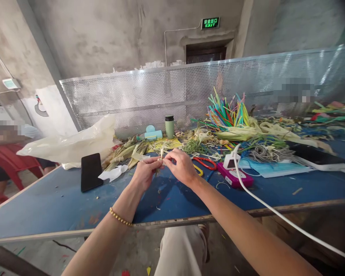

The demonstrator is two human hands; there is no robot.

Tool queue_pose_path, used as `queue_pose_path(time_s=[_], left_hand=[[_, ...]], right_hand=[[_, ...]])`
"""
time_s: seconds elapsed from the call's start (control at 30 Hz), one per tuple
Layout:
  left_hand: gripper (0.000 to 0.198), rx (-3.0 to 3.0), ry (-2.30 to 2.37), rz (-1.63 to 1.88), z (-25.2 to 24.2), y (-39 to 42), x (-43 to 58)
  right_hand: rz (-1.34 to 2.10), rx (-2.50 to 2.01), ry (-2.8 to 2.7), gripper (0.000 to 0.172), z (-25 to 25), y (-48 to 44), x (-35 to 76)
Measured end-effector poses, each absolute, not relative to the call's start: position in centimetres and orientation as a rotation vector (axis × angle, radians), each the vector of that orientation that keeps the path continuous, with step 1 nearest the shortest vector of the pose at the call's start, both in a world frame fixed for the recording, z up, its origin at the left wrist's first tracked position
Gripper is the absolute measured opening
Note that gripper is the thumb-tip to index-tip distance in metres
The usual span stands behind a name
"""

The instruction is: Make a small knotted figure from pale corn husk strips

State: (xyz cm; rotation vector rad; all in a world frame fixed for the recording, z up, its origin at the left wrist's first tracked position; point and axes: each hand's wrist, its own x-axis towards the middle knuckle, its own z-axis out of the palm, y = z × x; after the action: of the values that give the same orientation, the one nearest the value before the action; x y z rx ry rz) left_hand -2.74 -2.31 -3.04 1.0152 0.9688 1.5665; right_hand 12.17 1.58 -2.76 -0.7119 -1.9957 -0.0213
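Note:
My left hand and my right hand meet above the blue table, fingertips pinched together on a thin pale husk strip that stands up between them. A gold bead bracelet sits on my left wrist. Just behind the hands lies a pile of dried corn husks. Red-handled scissors lie right of my right hand.
A black phone and a white plastic bag lie at left. A green cup, colourful strips, a pink device with a white cable, and a perforated metal screen stand behind. A person sits at far left.

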Motion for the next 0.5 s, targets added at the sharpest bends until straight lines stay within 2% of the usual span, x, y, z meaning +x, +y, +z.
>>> queue_pose_path(time_s=[0.27, 0.5], left_hand=[[0.023, 1.028, 0.986, 1.502, -3.09, -2.32, -2.87], [0.028, 1.087, 0.907, 1.449, -2.88, -2.62, -2.65]], right_hand=[[-0.107, -0.799, -1.971, 0.012, -2.83, 1.91, 12.28], [0.139, -0.797, -1.992, 0.008, -3.08, 2.16, 12.15]])
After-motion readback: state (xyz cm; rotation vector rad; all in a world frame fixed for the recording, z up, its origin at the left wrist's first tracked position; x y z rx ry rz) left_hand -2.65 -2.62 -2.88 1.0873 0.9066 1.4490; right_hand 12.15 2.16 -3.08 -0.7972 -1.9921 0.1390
